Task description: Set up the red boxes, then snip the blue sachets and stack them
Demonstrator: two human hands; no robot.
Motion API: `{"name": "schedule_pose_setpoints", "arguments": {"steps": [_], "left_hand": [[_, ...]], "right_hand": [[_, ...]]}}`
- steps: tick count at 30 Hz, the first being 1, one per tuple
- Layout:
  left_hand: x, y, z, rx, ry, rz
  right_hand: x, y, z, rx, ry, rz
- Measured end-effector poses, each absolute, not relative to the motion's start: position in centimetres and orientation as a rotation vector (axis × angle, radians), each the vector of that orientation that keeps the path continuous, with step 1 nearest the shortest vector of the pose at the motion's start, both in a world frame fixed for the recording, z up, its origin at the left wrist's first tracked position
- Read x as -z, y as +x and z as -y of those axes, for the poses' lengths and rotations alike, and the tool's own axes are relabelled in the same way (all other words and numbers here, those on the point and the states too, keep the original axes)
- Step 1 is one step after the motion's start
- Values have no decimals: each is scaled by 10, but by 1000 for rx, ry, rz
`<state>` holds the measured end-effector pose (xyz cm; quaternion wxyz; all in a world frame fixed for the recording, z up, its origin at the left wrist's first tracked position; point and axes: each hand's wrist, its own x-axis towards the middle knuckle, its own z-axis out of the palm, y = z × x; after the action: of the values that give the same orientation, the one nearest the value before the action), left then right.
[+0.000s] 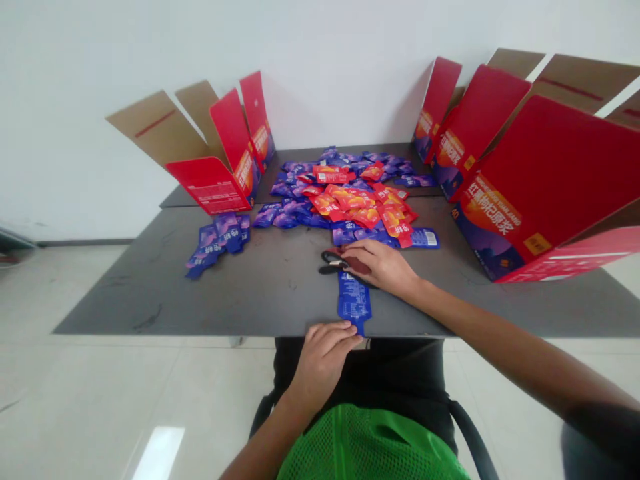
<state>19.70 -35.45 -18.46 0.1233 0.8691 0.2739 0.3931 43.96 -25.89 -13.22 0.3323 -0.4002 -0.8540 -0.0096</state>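
Note:
A blue sachet [355, 300] lies at the table's front edge, its printed text side up and its narrow spout end toward me. My left hand [327, 353] pinches that spout end at the edge. Over the sachet's far end, my right hand [383, 267] holds a dark reddish-brown, cloth-like pad [357, 261] with a black loop at its left. The pad's exact kind is unclear, and the hand hides part of it. Just beyond the right hand is a heap of red sachets [355, 203] and blue-purple sachets [287, 213].
A small pile of blue sachets [220, 239] lies on the left of the grey table [270, 287]. Open red cartons stand at the back left [210, 180] and along the right [540, 193], flaps up. A white wall [340, 80] rises behind the table.

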Motion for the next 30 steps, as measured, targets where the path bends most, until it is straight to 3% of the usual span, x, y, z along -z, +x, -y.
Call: {"name": "schedule_pose_setpoints", "arguments": {"steps": [6, 14, 18, 23, 27, 30], "left_hand": [[174, 203, 360, -848, 2813, -984], [177, 208, 359, -650, 3076, -1085], [166, 195, 361, -769, 3021, -994], [127, 164, 342, -1167, 2818, -1030], [88, 115, 298, -1423, 2502, -1502], [71, 73, 254, -1549, 1761, -1817]], "right_hand": [[113, 464, 290, 105, -1131, 2009], [139, 511, 338, 167, -1269, 1827], [148, 521, 339, 151, -1344, 1711], [150, 524, 337, 78, -1389, 1603], [149, 528, 336, 42, -1400, 1532], [147, 529, 335, 9, -1388, 1506]]}}
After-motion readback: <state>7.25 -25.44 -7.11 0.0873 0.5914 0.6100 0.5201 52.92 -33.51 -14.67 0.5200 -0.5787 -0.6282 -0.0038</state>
